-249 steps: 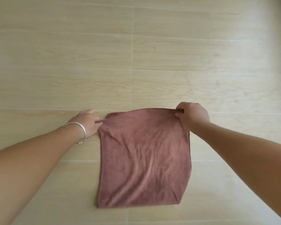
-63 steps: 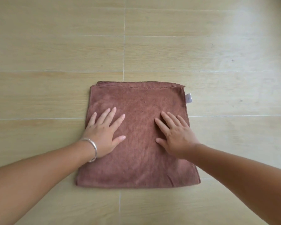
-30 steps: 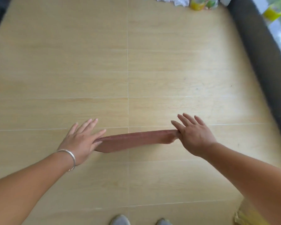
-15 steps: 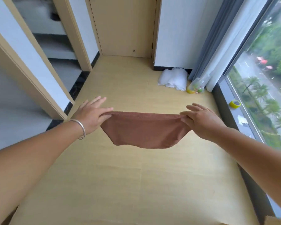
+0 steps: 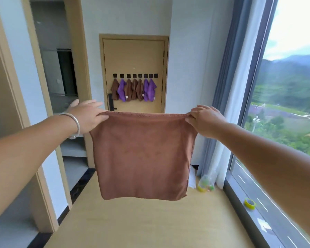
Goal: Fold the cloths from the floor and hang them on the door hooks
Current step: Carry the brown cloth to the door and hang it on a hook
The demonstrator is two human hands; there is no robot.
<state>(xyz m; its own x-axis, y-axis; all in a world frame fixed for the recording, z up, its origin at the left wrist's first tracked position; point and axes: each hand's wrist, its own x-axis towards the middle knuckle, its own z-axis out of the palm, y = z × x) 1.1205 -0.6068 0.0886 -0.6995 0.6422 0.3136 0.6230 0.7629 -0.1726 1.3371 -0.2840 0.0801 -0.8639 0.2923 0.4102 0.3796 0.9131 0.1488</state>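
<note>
A folded brown cloth (image 5: 143,156) hangs in the air in front of me, held by its two top corners. My left hand (image 5: 87,116) pinches the top left corner and my right hand (image 5: 205,120) pinches the top right corner. Straight ahead is a wooden door (image 5: 133,58) with a row of black hooks (image 5: 135,75). Several brown and purple cloths (image 5: 133,90) hang from those hooks. The rightmost hook (image 5: 156,75) looks bare.
A doorway with a wooden frame (image 5: 79,56) opens on the left. A large window (image 5: 283,108) with a grey curtain (image 5: 227,86) runs along the right. A plastic bag (image 5: 205,184) lies by the curtain, a tape roll (image 5: 250,203) on the sill.
After I pressed the folded cloth flat on the floor, both hands took its corners and lifted it. My view has risen from the floor to the door with the hooks.
</note>
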